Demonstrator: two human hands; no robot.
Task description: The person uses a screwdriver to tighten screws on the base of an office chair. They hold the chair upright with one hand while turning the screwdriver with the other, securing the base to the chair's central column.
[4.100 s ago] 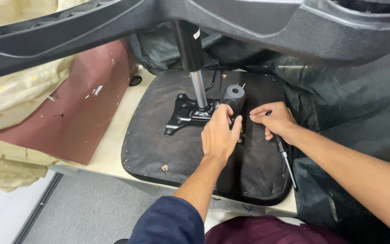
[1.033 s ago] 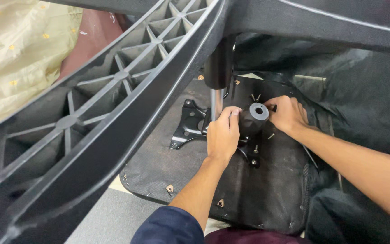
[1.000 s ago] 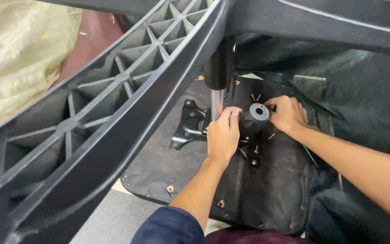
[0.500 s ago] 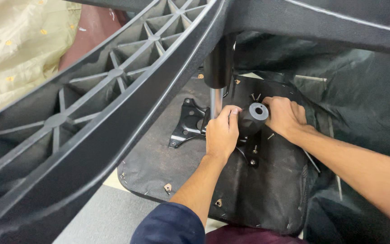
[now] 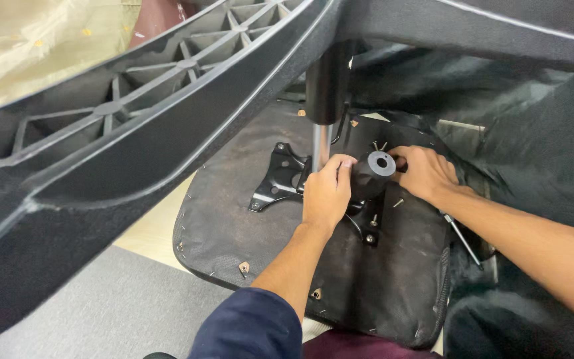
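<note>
Gripping black round knob [image 5: 375,174] from its left side: your left hand [image 5: 327,191], fingers curled closed around it. Your right hand [image 5: 425,174] touches knob's far side; fingers bent, whether they grasp anything cannot tell. Knob sits on black metal mounting plate [image 5: 279,181], just beside silver gas-lift column [image 5: 320,143], atop upturned black seat underside [image 5: 247,226]. 2 loose screws [image 5: 397,202] near knob. Ribbed black chair base leg [image 5: 134,126] crosses foreground.
</note>
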